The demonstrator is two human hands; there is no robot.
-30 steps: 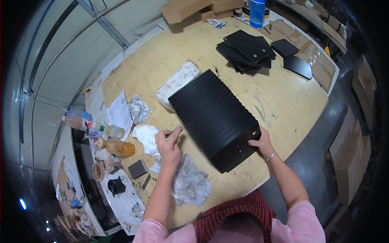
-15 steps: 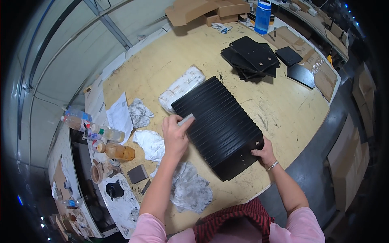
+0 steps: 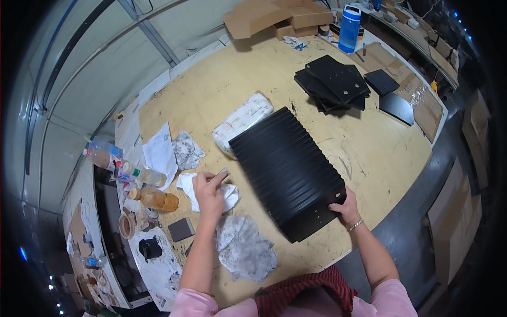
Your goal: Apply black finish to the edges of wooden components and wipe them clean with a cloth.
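Observation:
A black panel with a ribbed, slatted face (image 3: 288,171) lies slanting across the table. Its far left end rests on or against a white, stained, wrapped block (image 3: 244,120). My right hand (image 3: 346,207) grips the panel's near right corner, thumb on top by a hole. Left of the panel, my left hand (image 3: 209,190) pinches a small grey block (image 3: 224,173) between thumb and fingers, apart from the panel. Beneath that hand is a crumpled white cloth (image 3: 231,195), partly covered. A grey, smudged cloth (image 3: 245,251) spreads between my left forearm and the panel.
Stacked black boards (image 3: 338,79) lie far right, near smaller black pieces (image 3: 396,108) on cardboard. A blue bottle (image 3: 349,31) stands behind. At left are plastic bottles (image 3: 150,177), a jar of amber liquid (image 3: 158,199), a paper sheet (image 3: 160,153) and a dark rectangular block (image 3: 181,229).
My left hand has drawn back from the panel's left edge, toward me and left over the white cloth, still holding the grey block. My right hand keeps its grip; the whole view has shifted slightly.

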